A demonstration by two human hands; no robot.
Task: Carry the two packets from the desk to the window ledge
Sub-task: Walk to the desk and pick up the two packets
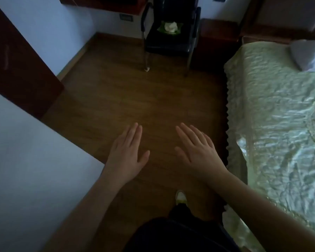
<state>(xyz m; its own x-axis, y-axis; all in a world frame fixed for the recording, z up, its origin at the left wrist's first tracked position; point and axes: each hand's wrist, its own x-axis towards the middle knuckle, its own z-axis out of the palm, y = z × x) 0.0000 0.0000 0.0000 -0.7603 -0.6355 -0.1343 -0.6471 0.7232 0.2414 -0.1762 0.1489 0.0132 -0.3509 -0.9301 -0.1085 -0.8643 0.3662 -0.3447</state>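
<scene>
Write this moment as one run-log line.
left hand: open, empty | right hand: open, empty | packets: not visible | chair: ahead

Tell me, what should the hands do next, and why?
Probably walk ahead toward the desk edge at the far wall. Both the left hand and the right hand are flat, open and hold nothing over the wooden floor, and no packets show clearly yet.

left hand (128, 155): flat, palm down | right hand (198, 151): flat, empty
</scene>
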